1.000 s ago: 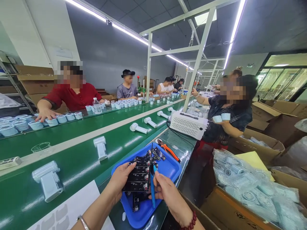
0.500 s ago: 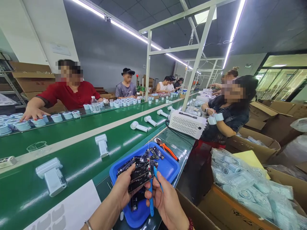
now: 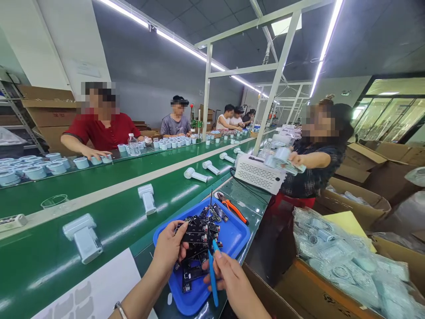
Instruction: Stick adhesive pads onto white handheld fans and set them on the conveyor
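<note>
My left hand is closed on a strip of black circuit boards above a blue plastic tray. My right hand is closed on a blue-handled cutter, whose tip meets the boards. More loose black boards lie in the tray, some under my hands. The tray sits on the workbench edge beside a green conveyor belt.
White handheld fan bodies ride the belt. Orange-handled pliers and a white box unit lie beyond the tray. A person on the right holds pale parts. Cardboard boxes of bagged parts stand right. Other workers sit across the belt.
My left hand has tilted and lowered the board strip toward the tray. The fan bodies moved right along the belt. The person on the right reached an arm out to the left.
</note>
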{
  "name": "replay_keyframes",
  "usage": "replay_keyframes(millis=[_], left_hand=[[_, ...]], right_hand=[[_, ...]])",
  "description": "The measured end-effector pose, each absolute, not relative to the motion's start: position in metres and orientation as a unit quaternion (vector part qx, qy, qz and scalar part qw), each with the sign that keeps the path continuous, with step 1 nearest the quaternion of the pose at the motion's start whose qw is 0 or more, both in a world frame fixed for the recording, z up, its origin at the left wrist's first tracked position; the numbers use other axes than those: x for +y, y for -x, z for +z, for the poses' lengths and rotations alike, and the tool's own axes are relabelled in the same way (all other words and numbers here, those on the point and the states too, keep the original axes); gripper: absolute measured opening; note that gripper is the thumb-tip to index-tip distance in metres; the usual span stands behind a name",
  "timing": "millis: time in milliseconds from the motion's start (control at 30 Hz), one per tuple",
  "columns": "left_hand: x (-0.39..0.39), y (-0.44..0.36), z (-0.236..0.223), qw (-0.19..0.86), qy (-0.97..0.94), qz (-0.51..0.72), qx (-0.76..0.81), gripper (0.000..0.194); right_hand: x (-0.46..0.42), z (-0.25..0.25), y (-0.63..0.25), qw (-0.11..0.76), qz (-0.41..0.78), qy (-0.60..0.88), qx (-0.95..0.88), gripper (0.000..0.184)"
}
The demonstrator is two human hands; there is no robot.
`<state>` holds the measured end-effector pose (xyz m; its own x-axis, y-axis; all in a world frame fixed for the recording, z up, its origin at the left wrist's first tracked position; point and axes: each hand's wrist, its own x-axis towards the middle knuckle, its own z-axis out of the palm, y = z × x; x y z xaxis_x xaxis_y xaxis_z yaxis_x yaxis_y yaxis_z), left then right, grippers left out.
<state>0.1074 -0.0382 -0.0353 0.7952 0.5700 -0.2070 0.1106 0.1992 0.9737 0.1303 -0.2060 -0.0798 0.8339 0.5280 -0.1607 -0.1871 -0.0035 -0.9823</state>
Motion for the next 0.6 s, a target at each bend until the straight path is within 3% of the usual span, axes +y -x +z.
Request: replay_keyframes(millis=[167, 367, 500, 600], left_hand=[[-0.039, -0.103, -0.032, 0.737, -0.595, 0.174, 0.27, 0.051], [-0.047, -0.102, -0.033, 0.791, -0.507, 0.136, 0.312, 0.016], [-0.051, -0.105, -0.027, 0.784, -0.516, 0.114, 0.326, 0.007], [-0.046, -0.106, -0.017, 0.759, -0.567, 0.092, 0.306, 0.044]], right_hand=[[-0.21, -0.082, -0.127, 0.623, 0.214, 0.732, -0.174, 0.074], [-0.198, -0.068, -0.123, 0.81, 0.334, 0.477, -0.072, 0.068], [-0.193, -0.068, -0.122, 0.841, 0.281, 0.453, -0.086, 0.065], [-0.192, -0.074, -0.116, 0.789, 0.214, 0.556, -0.151, 0.064]])
